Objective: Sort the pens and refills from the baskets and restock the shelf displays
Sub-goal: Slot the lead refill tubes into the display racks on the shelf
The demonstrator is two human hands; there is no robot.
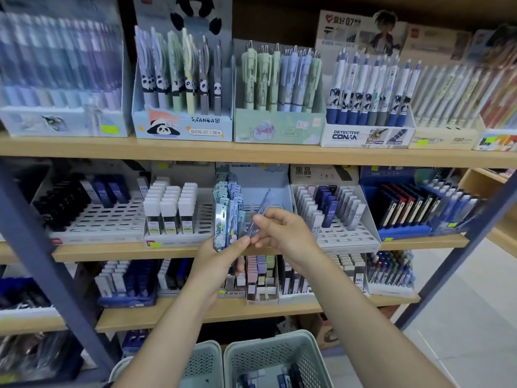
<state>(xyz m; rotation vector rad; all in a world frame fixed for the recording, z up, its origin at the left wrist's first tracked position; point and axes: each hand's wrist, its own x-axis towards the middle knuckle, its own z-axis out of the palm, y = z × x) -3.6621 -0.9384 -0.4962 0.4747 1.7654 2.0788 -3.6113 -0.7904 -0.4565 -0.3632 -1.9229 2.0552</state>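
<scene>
My left hand (223,254) grips a small stack of blue illustrated lead refill packs (227,229), held upright in front of the middle shelf. My right hand (282,231) pinches a single clear blue refill pack (261,212) at its lower end, tilted up toward the light blue display tray (275,191). That tray holds a row of matching packs (228,189) on its left side, with open slots to the right. Two pale green baskets (313,357) stand on the floor below, the right one with several dark refill boxes inside.
The top shelf carries pen display boxes: panda pens (181,79), green and blue pens (279,79), Detective Conan pens (369,91). White lead cases (170,208) and HB lead trays (333,211) flank the blue tray. A grey diagonal rack strut (42,242) crosses at left.
</scene>
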